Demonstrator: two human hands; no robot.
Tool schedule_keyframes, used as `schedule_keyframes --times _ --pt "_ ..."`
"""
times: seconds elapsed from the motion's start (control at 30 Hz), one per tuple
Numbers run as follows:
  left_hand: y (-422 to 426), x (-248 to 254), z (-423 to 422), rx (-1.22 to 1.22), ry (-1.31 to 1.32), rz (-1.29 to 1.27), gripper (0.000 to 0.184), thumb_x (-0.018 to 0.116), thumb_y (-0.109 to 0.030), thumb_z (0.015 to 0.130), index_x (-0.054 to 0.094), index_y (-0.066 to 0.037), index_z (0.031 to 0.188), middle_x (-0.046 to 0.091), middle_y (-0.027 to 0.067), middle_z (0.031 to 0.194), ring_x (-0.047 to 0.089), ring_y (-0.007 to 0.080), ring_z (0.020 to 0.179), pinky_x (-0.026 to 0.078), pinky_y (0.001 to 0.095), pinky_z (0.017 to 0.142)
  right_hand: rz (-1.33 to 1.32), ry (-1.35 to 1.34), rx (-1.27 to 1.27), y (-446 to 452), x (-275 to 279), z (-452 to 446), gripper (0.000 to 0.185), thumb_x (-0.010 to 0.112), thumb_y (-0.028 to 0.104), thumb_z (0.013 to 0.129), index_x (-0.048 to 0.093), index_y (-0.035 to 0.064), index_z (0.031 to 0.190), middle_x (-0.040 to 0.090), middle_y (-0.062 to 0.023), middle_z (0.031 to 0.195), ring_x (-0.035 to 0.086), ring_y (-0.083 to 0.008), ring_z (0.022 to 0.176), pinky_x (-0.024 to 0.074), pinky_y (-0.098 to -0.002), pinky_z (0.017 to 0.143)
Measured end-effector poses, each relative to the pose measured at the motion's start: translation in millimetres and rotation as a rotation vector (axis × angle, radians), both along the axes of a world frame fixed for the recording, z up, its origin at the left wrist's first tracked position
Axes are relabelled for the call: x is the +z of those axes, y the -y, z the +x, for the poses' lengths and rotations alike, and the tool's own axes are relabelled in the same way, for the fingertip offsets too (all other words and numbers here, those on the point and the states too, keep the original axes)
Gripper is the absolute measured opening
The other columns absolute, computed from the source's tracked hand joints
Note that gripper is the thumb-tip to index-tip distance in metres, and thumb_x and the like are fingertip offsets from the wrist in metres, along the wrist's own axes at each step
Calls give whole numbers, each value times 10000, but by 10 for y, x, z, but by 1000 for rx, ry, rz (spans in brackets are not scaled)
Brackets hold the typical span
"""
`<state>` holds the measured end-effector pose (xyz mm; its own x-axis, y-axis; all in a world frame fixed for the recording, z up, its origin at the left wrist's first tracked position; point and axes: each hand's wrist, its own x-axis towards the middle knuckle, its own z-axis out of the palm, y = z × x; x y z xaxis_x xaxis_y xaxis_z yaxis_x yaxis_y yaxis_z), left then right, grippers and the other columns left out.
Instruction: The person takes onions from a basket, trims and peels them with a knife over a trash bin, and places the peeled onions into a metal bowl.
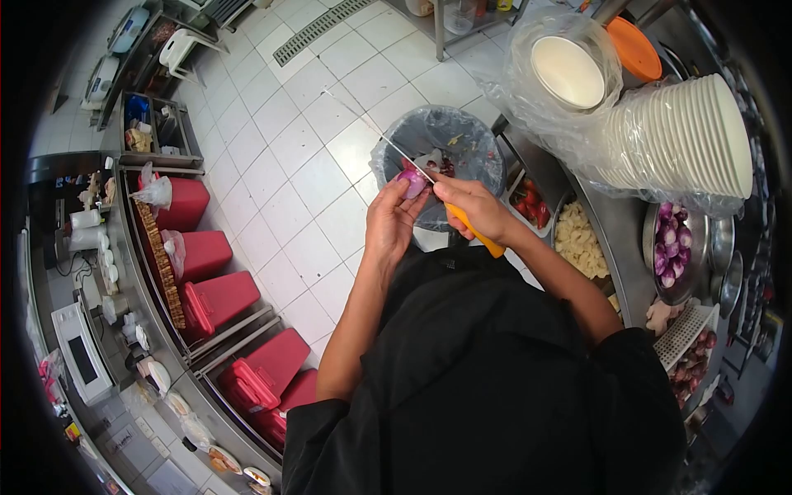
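My left hand (391, 221) holds a purple onion (412, 181) between thumb and fingers. In my right hand (478, 210) is a knife with a yellow handle (469, 224), gripped in a closed fist. Its long thin blade points up and to the left, and its base lies at the onion. Below both hands stands a bin lined with a clear plastic bag (487, 148), with dark red peelings (445, 165) inside. Whether the blade cuts into the onion I cannot tell.
To the right, a metal bowl (700, 272) holds peeled purple onions, near a tray of pale chopped pieces (580, 239) and some red vegetables (532, 205). Stacked white containers (685, 136) lie in plastic. A perforated basket (686, 337) sits by unpeeled onions (693, 367). Red bins (219, 305) stand left.
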<state>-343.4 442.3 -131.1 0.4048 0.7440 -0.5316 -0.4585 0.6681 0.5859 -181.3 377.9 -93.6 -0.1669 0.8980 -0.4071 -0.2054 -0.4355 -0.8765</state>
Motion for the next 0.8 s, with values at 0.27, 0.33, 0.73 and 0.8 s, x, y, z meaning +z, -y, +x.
schedule_keyframes --times 0.27,0.33,0.73,0.8 --pt "1 -55 -59 -49 -2 30 253 557 -169 893 552 28 1051 631 129 1008 618 214 907 510 335 856 -24 -11 -25 18 -16 -14 495 425 380 964 442 111 1379 406 18 532 377 -59 421 340 -218 374" --pt "-1 -67 -59 -55 -12 45 278 545 -171 887 541 36 1072 628 147 1033 618 232 912 507 341 857 -31 -13 -24 15 -28 2 501 423 387 963 441 106 1378 410 17 535 377 -60 421 340 -218 374" --pt "-56 -70 -162 -97 67 53 320 568 -140 893 519 55 1142 622 149 1058 613 236 946 504 337 882 -90 17 35 -35 -17 47 540 415 392 959 382 100 1411 424 15 544 405 -63 432 356 -216 395" --pt "-44 -70 -147 -70 19 77 332 602 -115 881 523 49 1158 617 133 1064 613 209 937 513 320 862 -53 20 14 -20 9 2 556 433 369 954 350 92 1428 406 24 538 389 -59 432 347 -218 391"
